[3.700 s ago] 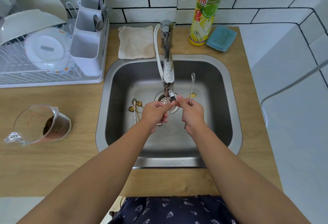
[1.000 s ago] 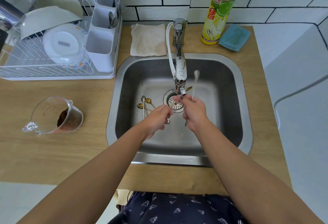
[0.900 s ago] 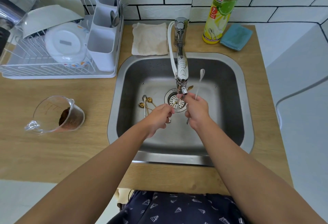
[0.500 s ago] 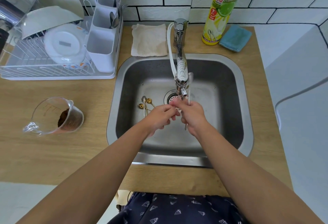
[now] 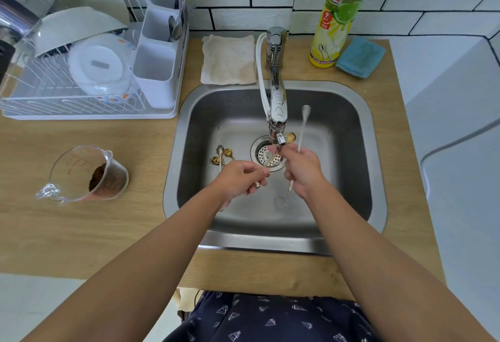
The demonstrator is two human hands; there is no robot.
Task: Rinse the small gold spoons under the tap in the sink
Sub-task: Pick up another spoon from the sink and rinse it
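Gold spoon held under the spout, others waiting on the sink floor

The steel sink (image 5: 376,152) takes up the middle of the wooden counter, and the tap (image 5: 276,103) reaches out over it from its rear rim, its spout ending above the drain. Just in front of the spout, the left hand (image 5: 239,179) pinches the near end of a thin gold spoon (image 5: 271,159), while the right hand (image 5: 303,169) closes its fingertips on the far end, right under the nozzle. That spoon's long axis slants from the left hand up and away toward the spout; which end is the bowl cannot be told. The right hand also grips a long silver spoon (image 5: 303,127), which stands nearly upright to the right of the tap, its rounded end pointing away from the person. Left of the drain, a small cluster of gold spoons (image 5: 223,155) lies on the sink floor, bowls toward the back wall. One more gold piece (image 5: 290,137) shows just behind the spout.

To rinse well, the person would likely keep the held spoon inside the stream, rolling it between the fingertips so both faces get water, and hold the silver spoon clear
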